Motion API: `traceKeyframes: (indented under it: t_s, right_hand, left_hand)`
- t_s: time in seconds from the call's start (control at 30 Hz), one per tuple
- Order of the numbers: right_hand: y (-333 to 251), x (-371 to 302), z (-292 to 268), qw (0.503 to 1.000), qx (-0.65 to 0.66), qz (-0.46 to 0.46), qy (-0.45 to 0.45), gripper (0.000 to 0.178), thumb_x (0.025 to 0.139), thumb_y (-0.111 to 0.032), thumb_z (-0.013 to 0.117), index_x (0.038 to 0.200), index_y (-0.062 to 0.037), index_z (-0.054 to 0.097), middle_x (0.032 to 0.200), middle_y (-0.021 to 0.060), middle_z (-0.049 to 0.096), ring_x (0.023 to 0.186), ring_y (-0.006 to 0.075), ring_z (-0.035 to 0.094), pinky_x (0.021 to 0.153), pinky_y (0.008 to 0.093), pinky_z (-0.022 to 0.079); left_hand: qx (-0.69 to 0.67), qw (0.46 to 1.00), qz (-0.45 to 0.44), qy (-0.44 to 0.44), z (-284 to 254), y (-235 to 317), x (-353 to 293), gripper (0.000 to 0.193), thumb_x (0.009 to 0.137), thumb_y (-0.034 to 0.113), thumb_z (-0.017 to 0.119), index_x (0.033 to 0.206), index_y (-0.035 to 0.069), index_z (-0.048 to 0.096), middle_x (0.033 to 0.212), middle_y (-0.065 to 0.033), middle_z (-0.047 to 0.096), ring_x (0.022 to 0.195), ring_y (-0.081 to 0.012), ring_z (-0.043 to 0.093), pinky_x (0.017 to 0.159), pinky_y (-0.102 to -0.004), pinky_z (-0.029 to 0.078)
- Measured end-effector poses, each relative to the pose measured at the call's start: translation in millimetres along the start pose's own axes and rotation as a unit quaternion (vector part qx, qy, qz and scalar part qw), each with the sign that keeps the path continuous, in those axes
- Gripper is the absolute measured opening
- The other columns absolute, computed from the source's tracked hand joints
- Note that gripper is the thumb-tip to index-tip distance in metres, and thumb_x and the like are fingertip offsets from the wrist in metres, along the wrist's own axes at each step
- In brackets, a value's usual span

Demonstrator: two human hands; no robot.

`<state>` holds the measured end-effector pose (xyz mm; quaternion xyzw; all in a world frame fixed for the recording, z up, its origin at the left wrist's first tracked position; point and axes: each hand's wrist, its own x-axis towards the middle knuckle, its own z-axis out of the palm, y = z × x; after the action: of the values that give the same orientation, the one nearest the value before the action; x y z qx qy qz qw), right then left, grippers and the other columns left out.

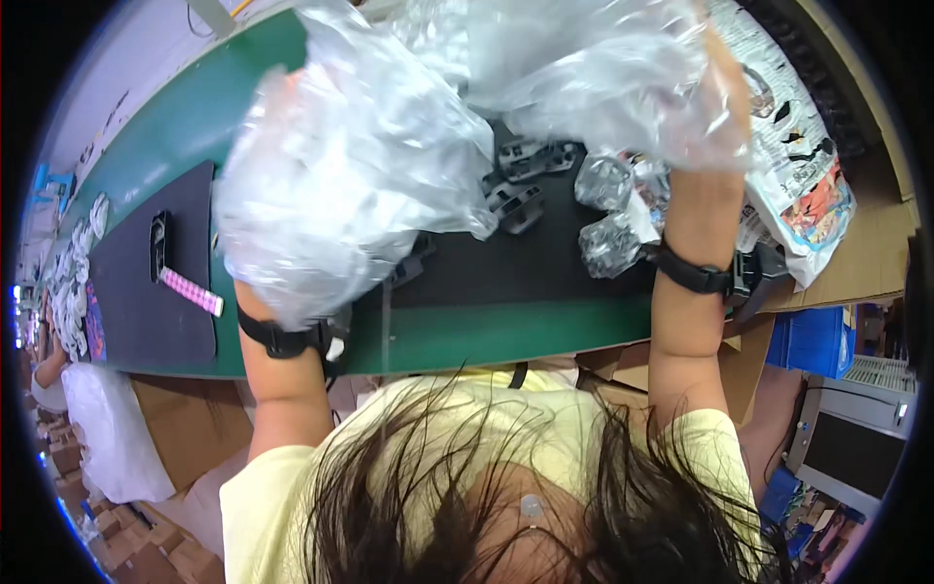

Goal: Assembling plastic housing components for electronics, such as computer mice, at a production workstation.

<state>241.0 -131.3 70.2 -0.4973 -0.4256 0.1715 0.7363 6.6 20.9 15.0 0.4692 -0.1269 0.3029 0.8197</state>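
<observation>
A large, crumpled sheet or bag of clear plastic (pixel 360 165) is raised above the table, spread between my two forearms and blurred by motion. My left hand (pixel 289 82) is almost wholly covered by it; only a pinkish patch shows through. At the upper right, plastic also lies over my right hand (pixel 725 83), whose fingers are hidden and smeared. Below the plastic, several dark grey moulded parts (pixel 535 159) rest on a black mat (pixel 467 273), partly covered from view. To their right are small, clear-wrapped bundles (pixel 608 245), close to my right wrist.
The green table (pixel 506 336) runs across the view. Another black mat (pixel 136 282) at left bears a dark elongated part (pixel 160 243) and a pink patterned strip (pixel 192 291). A printed white bag (pixel 808 195) lies at right by cardboard. A blue bin (pixel 812 341) stands lower right.
</observation>
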Motion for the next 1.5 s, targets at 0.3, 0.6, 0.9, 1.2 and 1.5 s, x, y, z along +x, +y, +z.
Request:
traceKeyframes:
  t_s: [0.3,0.6,0.9,1.2,1.5]
  right_hand:
    - [46.8,-54.0,135.4,0.971,-0.027,-0.223,-0.082,0.020,0.075,-0.017,0.066,0.081,-0.0020,0.055,0.098,0.0110,0.058,0.104,0.0220,0.049,0.088,0.0337,0.038]
    - [44.8,-67.7,126.8,0.973,-0.215,-0.052,-0.068,0.030,0.063,0.002,0.059,0.092,-0.0008,0.053,0.092,0.0048,0.059,0.088,0.0176,0.056,0.079,0.0266,0.044]
    - [-2.0,-183.1,45.2,0.945,0.068,0.302,-0.110,0.065,0.071,-0.011,0.067,0.128,-0.0001,0.038,0.137,0.0200,0.031,0.128,0.0288,0.031,0.101,0.0382,0.032]
    - [-1.5,-188.7,30.6,0.819,-0.063,0.490,-0.291,0.056,0.071,-0.007,0.065,0.122,0.0021,0.045,0.108,0.0076,0.055,0.099,0.0136,0.052,0.088,0.0270,0.041]
    - [40.1,-220.1,80.3,0.962,0.072,0.215,-0.153,0.062,0.063,-0.005,0.074,0.120,-0.0002,0.049,0.118,0.0111,0.052,0.107,0.0194,0.051,0.092,0.0307,0.039]
  left_hand:
    - [-0.151,0.988,-0.011,-0.040,-20.6,-11.1,17.1,0.039,0.091,0.029,0.048,0.115,-0.002,0.050,0.103,-0.0083,0.059,0.089,-0.0153,0.058,0.075,-0.0277,0.048]
    - [-0.046,0.988,-0.033,0.144,2.6,-5.5,1.2,0.051,0.095,0.042,0.035,0.122,-0.001,0.045,0.116,-0.0126,0.053,0.104,-0.0204,0.053,0.083,-0.0331,0.045]
    - [0.703,0.680,-0.206,0.017,-24.4,42.6,-118.8,0.094,0.057,0.049,0.076,0.135,0.012,0.037,0.133,-0.0136,0.037,0.123,-0.0282,0.036,0.097,-0.0400,0.034]
    - [0.672,0.686,-0.247,0.133,-5.9,13.6,-148.1,0.047,0.063,0.011,0.075,0.107,0.005,0.060,0.107,-0.0112,0.054,0.093,-0.0259,0.053,0.080,-0.0330,0.043]
    - [0.235,0.915,-0.321,0.071,52.4,-24.0,-126.0,0.040,0.073,-0.004,0.057,0.112,-0.004,0.050,0.105,-0.0088,0.055,0.094,-0.0141,0.052,0.082,-0.0255,0.041]
